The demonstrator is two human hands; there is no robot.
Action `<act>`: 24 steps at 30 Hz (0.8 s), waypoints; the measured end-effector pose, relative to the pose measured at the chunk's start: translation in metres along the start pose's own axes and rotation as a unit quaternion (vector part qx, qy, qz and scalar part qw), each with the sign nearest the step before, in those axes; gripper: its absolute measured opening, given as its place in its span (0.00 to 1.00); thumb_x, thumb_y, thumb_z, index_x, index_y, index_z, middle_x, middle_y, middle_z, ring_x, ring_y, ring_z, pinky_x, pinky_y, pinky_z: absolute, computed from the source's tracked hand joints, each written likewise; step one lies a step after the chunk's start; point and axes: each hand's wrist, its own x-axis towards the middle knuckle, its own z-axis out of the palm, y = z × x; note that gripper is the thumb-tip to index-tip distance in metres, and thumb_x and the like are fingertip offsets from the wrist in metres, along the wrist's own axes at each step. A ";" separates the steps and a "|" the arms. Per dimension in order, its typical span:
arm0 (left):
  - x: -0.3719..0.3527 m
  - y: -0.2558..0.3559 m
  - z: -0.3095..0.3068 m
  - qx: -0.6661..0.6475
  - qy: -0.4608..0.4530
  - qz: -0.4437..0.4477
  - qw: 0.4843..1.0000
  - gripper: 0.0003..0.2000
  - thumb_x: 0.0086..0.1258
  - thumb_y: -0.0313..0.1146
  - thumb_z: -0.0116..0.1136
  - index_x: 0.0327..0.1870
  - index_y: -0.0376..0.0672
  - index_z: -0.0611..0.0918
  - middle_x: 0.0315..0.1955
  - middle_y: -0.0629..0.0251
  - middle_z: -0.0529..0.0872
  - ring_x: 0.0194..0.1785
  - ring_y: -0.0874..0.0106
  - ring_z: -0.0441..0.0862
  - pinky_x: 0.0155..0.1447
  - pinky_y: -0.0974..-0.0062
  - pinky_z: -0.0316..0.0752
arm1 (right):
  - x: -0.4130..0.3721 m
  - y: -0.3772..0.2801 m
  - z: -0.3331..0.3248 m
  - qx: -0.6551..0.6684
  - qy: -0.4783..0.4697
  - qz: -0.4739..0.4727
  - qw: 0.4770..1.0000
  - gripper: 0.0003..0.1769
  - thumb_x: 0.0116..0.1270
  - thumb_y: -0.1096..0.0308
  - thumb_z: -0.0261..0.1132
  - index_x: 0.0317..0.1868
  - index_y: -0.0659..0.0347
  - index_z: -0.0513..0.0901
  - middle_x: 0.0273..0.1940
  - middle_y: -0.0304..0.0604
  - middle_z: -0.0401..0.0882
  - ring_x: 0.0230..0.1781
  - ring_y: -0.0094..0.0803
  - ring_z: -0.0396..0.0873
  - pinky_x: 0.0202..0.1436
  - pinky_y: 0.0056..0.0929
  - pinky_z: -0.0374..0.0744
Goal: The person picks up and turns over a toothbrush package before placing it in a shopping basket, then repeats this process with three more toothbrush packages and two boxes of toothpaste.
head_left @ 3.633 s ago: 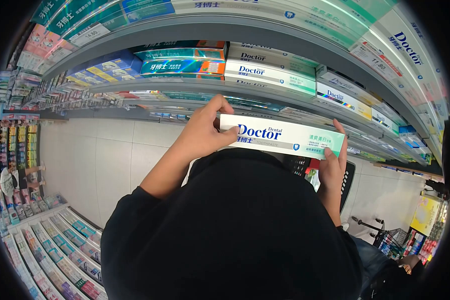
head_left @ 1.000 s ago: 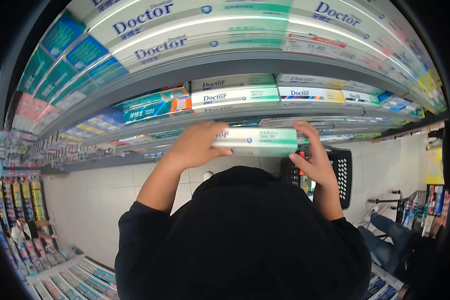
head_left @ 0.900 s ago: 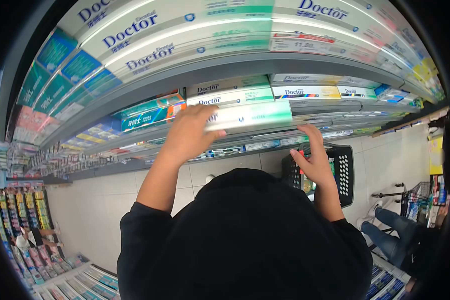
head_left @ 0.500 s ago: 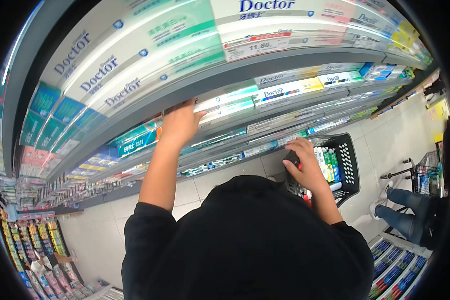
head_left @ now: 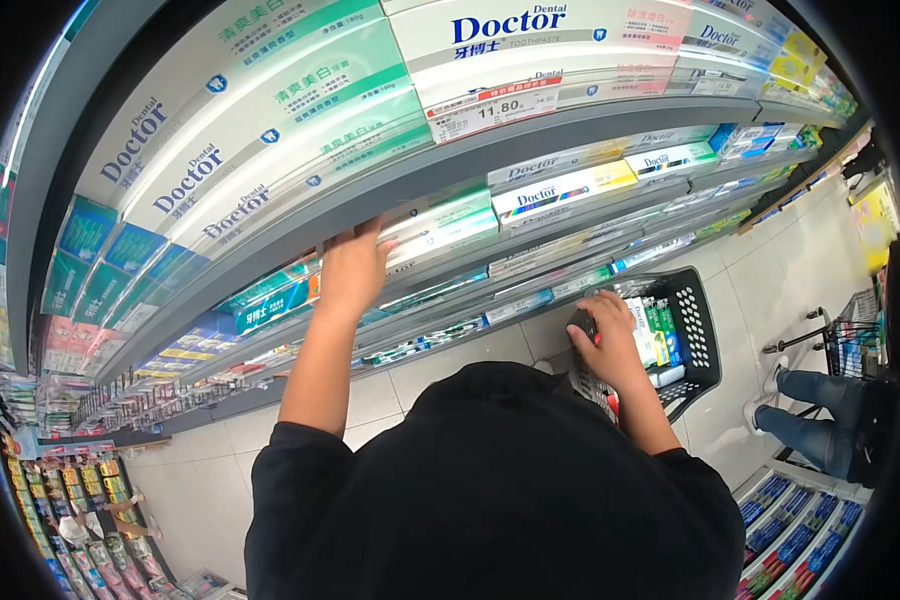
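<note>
My left hand [head_left: 355, 268] reaches into the second shelf, at the left end of the white and green toothpaste boxes [head_left: 450, 228]. Its thumb stands apart from the fingers, whose tips are hidden under the upper shelf's edge. Whether it grips a box does not show. Beside it lies a teal toothpaste box [head_left: 275, 303]. My right hand [head_left: 612, 338] hovers over the near left rim of a black shopping basket [head_left: 705, 315], fingers loosely bent and thumb apart, with nothing visible in it. Several toothpaste boxes [head_left: 660, 325] lie inside the basket.
Large white toothpaste boxes [head_left: 210, 180] fill the upper shelf, above a price tag [head_left: 495, 112]. A person in jeans [head_left: 815, 400] stands at the right beside a shopping cart [head_left: 855, 335]. Another display rack [head_left: 805, 525] is at the lower right. Tiled floor [head_left: 740, 255] surrounds the basket.
The view has shifted slightly, and the shelf boxes now look sharper. My left hand stays at the same boxes, its fingers a little more spread. My right hand has barely moved.
</note>
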 end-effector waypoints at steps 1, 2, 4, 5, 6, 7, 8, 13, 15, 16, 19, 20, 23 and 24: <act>-0.001 -0.001 0.001 0.006 0.015 0.005 1.000 0.24 0.64 0.39 0.58 0.63 0.50 0.73 0.61 0.48 0.69 0.61 0.46 0.68 0.63 0.56 0.64 | -0.001 0.002 0.001 -0.009 0.002 0.006 1.000 0.21 0.54 0.64 0.69 0.48 0.58 0.78 0.51 0.48 0.76 0.61 0.50 0.66 0.62 0.46 0.61; -0.001 -0.001 0.001 0.009 0.018 0.006 1.000 0.23 0.64 0.38 0.58 0.62 0.51 0.74 0.60 0.48 0.69 0.61 0.47 0.68 0.63 0.56 0.64 | 0.000 0.004 0.003 -0.019 0.004 0.012 1.000 0.21 0.54 0.64 0.69 0.48 0.58 0.78 0.51 0.48 0.76 0.60 0.50 0.66 0.62 0.46 0.61; -0.001 -0.001 0.003 0.015 0.024 0.006 1.000 0.22 0.64 0.37 0.59 0.61 0.53 0.75 0.59 0.48 0.71 0.61 0.48 0.68 0.63 0.57 0.64 | 0.000 0.008 0.005 -0.026 -0.004 0.027 0.999 0.20 0.54 0.63 0.69 0.47 0.58 0.78 0.50 0.48 0.76 0.60 0.49 0.67 0.61 0.46 0.62; 0.000 -0.003 0.005 0.021 0.047 0.022 0.998 0.22 0.64 0.37 0.59 0.61 0.54 0.76 0.57 0.48 0.73 0.60 0.49 0.69 0.61 0.57 0.66 | 0.000 0.010 0.005 -0.030 -0.009 0.034 0.999 0.20 0.54 0.63 0.70 0.47 0.58 0.78 0.50 0.48 0.76 0.59 0.49 0.67 0.60 0.46 0.62; 0.001 -0.005 0.008 0.026 0.069 0.038 0.997 0.21 0.64 0.36 0.59 0.60 0.54 0.76 0.55 0.48 0.74 0.58 0.49 0.71 0.60 0.58 0.67 | 0.000 0.009 0.003 -0.029 -0.009 0.037 0.999 0.19 0.54 0.63 0.69 0.47 0.58 0.78 0.49 0.47 0.77 0.59 0.49 0.68 0.60 0.46 0.62; 0.003 -0.006 0.011 0.032 0.092 0.053 0.994 0.21 0.64 0.35 0.59 0.59 0.55 0.77 0.53 0.48 0.76 0.57 0.50 0.72 0.59 0.58 0.68 | 0.001 0.006 0.001 -0.028 -0.009 0.041 0.999 0.19 0.55 0.64 0.69 0.47 0.58 0.78 0.48 0.46 0.77 0.58 0.48 0.69 0.60 0.46 0.62; 0.005 -0.007 0.014 0.023 0.104 0.057 0.993 0.19 0.63 0.35 0.60 0.57 0.52 0.78 0.50 0.49 0.78 0.55 0.51 0.73 0.58 0.58 0.69 | 0.001 0.005 0.000 -0.027 -0.010 0.043 0.999 0.18 0.55 0.65 0.69 0.46 0.58 0.78 0.47 0.46 0.78 0.57 0.48 0.69 0.60 0.46 0.63; 0.012 -0.017 0.032 0.010 0.125 0.046 0.991 0.17 0.62 0.34 0.60 0.54 0.54 0.80 0.39 0.54 0.83 0.42 0.53 0.80 0.48 0.59 0.74 | -0.002 0.007 0.001 -0.020 -0.031 0.048 0.998 0.18 0.55 0.64 0.69 0.46 0.59 0.78 0.46 0.47 0.78 0.57 0.47 0.69 0.59 0.44 0.63; 0.012 -0.018 0.035 0.010 0.154 0.058 0.986 0.16 0.62 0.34 0.60 0.52 0.52 0.80 0.37 0.54 0.83 0.41 0.54 0.80 0.47 0.59 0.74 | -0.003 0.007 0.001 -0.008 -0.041 0.052 0.998 0.18 0.55 0.64 0.69 0.46 0.59 0.78 0.47 0.47 0.77 0.57 0.46 0.69 0.59 0.43 0.63; 0.013 -0.018 0.036 0.011 0.169 0.064 0.984 0.16 0.62 0.34 0.60 0.51 0.52 0.80 0.37 0.55 0.83 0.41 0.55 0.80 0.47 0.59 0.74 | -0.005 0.009 0.001 -0.002 -0.042 0.051 0.998 0.18 0.55 0.64 0.69 0.46 0.59 0.78 0.47 0.47 0.77 0.57 0.46 0.69 0.59 0.43 0.63; 0.015 -0.021 0.044 0.021 0.164 0.055 0.985 0.15 0.62 0.34 0.60 0.50 0.50 0.81 0.36 0.54 0.83 0.41 0.55 0.80 0.47 0.59 0.74 | -0.007 0.007 -0.001 0.010 -0.051 0.063 0.997 0.18 0.55 0.64 0.69 0.45 0.59 0.78 0.47 0.47 0.78 0.55 0.46 0.70 0.59 0.43 0.63; 0.014 -0.021 0.046 0.009 0.163 0.054 0.985 0.14 0.61 0.33 0.60 0.48 0.47 0.81 0.38 0.53 0.82 0.43 0.54 0.79 0.49 0.58 0.74 | -0.007 0.007 -0.003 0.013 -0.054 0.068 0.996 0.18 0.55 0.64 0.69 0.45 0.60 0.78 0.47 0.46 0.78 0.55 0.46 0.70 0.59 0.43 0.62; 0.014 -0.017 0.043 -0.014 0.156 0.049 0.986 0.12 0.59 0.31 0.61 0.45 0.43 0.80 0.41 0.50 0.80 0.47 0.51 0.77 0.52 0.56 0.72 | -0.011 0.009 -0.005 0.016 -0.030 0.053 0.998 0.19 0.54 0.65 0.70 0.46 0.61 0.77 0.48 0.50 0.76 0.54 0.48 0.70 0.58 0.44 0.64; 0.013 -0.016 0.042 -0.013 0.151 0.045 0.987 0.12 0.60 0.31 0.61 0.45 0.42 0.80 0.42 0.49 0.80 0.47 0.51 0.77 0.52 0.56 0.72 | -0.013 0.010 -0.004 -0.003 -0.003 0.056 0.998 0.21 0.54 0.65 0.70 0.47 0.62 0.77 0.48 0.51 0.75 0.53 0.49 0.70 0.57 0.44 0.65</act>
